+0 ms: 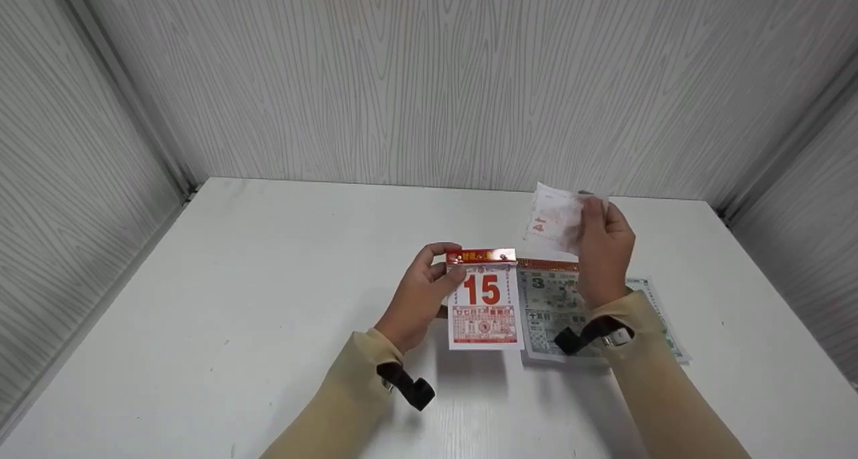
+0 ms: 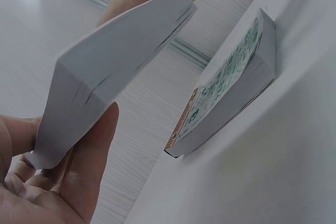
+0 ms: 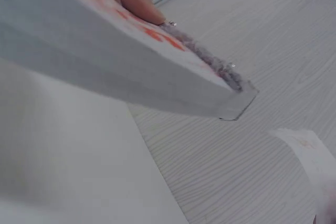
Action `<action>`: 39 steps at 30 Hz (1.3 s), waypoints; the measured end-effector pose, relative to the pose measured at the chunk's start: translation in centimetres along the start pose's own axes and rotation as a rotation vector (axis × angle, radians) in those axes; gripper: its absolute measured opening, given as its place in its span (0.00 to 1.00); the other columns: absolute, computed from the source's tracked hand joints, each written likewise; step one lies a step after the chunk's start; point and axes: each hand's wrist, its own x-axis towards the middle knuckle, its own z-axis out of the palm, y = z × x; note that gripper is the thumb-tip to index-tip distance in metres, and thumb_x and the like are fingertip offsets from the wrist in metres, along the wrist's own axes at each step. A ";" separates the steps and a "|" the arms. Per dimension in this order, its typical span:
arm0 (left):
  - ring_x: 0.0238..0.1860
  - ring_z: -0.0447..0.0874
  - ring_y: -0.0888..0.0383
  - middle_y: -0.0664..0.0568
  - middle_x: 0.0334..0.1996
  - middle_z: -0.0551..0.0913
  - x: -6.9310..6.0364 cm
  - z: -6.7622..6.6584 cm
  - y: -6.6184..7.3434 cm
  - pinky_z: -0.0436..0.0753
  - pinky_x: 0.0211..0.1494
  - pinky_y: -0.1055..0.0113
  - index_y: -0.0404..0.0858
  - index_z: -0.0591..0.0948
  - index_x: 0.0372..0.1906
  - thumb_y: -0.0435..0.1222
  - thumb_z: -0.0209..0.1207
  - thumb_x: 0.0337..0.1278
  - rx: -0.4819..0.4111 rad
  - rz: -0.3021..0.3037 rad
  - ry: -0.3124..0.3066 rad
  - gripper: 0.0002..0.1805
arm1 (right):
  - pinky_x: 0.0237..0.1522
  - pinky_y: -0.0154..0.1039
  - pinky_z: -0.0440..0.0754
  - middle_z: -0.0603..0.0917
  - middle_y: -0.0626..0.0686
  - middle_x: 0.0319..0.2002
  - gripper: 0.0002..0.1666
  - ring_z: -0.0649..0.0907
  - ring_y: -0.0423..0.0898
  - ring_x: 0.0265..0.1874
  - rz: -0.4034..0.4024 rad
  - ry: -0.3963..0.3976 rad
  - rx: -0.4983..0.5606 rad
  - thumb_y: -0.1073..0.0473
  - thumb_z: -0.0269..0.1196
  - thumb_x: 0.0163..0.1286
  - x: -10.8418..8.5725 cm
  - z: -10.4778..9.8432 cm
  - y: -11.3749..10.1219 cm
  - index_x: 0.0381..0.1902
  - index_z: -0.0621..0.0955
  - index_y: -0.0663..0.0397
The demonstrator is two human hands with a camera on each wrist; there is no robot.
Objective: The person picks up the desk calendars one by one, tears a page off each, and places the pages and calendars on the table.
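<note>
A small tear-off calendar with a red 15 on its front page is held up off the table. My left hand grips its upper left side, the thumb on the front by the red header strip. In the left wrist view, the thick white page block of this calendar sits between thumb and fingers. Up and to the right, my right hand pinches a loose calendar sheet with faint red print. That sheet hangs apart from the calendar in the right wrist view.
A larger, thick calendar with green print lies flat on the white table, partly hidden by my right hand and wrist. Its header strip is orange-brown. Wood-grain panels stand at the back and both sides.
</note>
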 end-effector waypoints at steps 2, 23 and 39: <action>0.44 0.89 0.47 0.45 0.53 0.86 0.0 -0.2 0.1 0.89 0.41 0.56 0.48 0.67 0.71 0.41 0.60 0.75 0.002 0.005 0.006 0.25 | 0.36 0.32 0.78 0.84 0.51 0.44 0.24 0.80 0.42 0.37 0.006 -0.009 0.040 0.46 0.58 0.80 -0.3 -0.4 -0.4 0.59 0.84 0.58; 0.47 0.88 0.47 0.46 0.56 0.84 -0.4 -1.7 1.9 0.89 0.41 0.56 0.49 0.67 0.72 0.42 0.60 0.75 0.071 0.043 0.068 0.26 | 0.41 0.33 0.79 0.84 0.55 0.48 0.28 0.81 0.46 0.43 0.093 -0.031 0.081 0.41 0.57 0.79 -3.6 -1.3 -1.8 0.62 0.82 0.54; 0.47 0.89 0.47 0.47 0.56 0.84 -0.6 -2.1 2.6 0.90 0.41 0.55 0.50 0.68 0.70 0.38 0.63 0.71 0.107 0.084 0.175 0.27 | 0.40 0.35 0.76 0.85 0.53 0.44 0.23 0.79 0.45 0.37 0.093 -0.114 0.049 0.45 0.59 0.79 -4.3 -0.7 -1.3 0.57 0.82 0.57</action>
